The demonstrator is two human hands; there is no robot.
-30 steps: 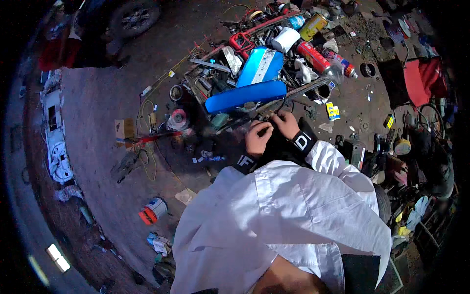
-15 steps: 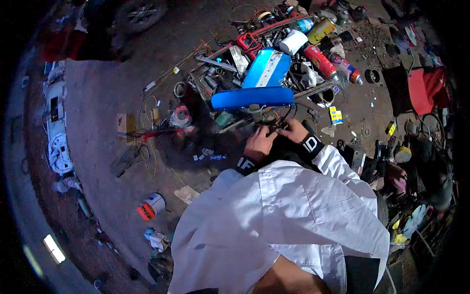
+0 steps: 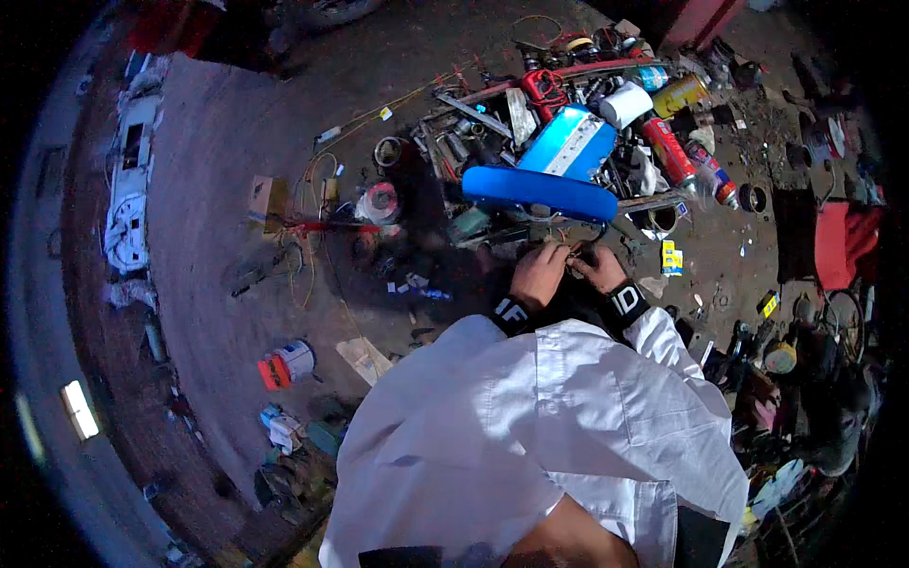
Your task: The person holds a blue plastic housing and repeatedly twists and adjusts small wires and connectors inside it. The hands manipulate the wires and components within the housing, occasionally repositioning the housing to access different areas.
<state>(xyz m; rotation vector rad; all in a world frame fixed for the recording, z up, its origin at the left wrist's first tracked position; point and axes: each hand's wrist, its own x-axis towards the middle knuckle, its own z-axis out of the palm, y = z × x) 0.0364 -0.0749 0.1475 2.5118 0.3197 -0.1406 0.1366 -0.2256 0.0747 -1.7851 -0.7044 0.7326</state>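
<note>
Just below a long rounded blue piece [image 3: 540, 193], my two hands meet close together in front of my body. My left hand [image 3: 540, 276] has its fingers bent and pinched at a small dark thing, perhaps a wire end, too small to name. Against it, my right hand [image 3: 600, 269] pinches at the same spot with thumb and curled fingers. A dark cable [image 3: 598, 233] bends down from the blue piece's right end toward my hands. Behind stands a shiny blue box-like part [image 3: 570, 142] with a pale stripe.
Beyond lies a frame crowded with metal parts, a white can [image 3: 625, 104], a red spray can [image 3: 668, 151] and red cable [image 3: 543, 93]. Left are a tape roll [image 3: 379, 203], a cardboard box [image 3: 268, 203] and a tipped tin [image 3: 297, 358]. Red cloth [image 3: 845, 246] lies right.
The whole view has shifted, so the scene sits further right and a little lower. My hands stay together, fingers slightly rearranged around the same small spot.
</note>
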